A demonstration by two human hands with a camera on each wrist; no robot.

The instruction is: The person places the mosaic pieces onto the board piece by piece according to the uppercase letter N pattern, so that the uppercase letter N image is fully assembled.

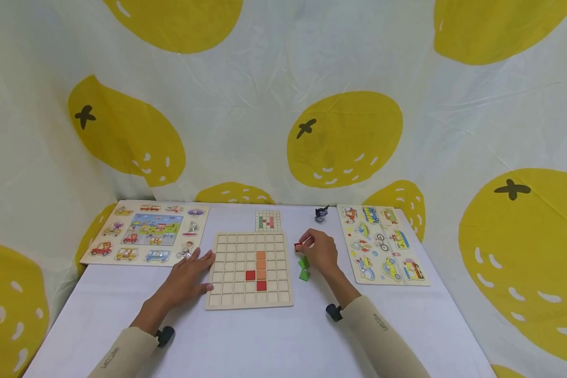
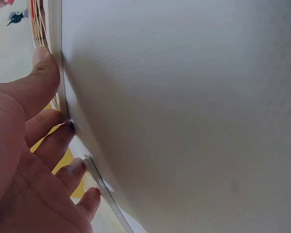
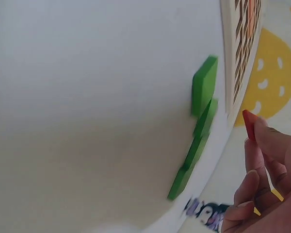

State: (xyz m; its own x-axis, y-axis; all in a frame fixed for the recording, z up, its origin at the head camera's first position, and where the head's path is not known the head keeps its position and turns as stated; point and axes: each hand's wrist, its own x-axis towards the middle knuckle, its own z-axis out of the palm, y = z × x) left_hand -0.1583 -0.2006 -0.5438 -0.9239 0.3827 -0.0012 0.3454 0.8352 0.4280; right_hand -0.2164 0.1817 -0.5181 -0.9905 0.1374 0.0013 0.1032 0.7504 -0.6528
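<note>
A wooden grid board [image 1: 236, 298] lies flat in the middle of the table. Several orange tiles [image 1: 261, 265] stand in one column of it, with two red tiles [image 1: 261, 285] in nearby cells. My left hand [image 1: 184, 278] rests at the board's left edge, thumb and fingers extended in the left wrist view. Right of the board, my right hand [image 1: 321, 251] pinches a red square tile [image 3: 249, 124] between thumb and fingertips. Below that hand several green tiles [image 3: 203, 90] lie on the cloth, partly hidden by the hand in the head view.
Behind the board lies a small pattern card [image 1: 268, 227] with a coloured grid. Vehicle puzzle boards lie on both sides, one at the left [image 1: 118, 254] and one at the right [image 1: 359, 273]. A small dark figure [image 1: 321, 213] stands at the back.
</note>
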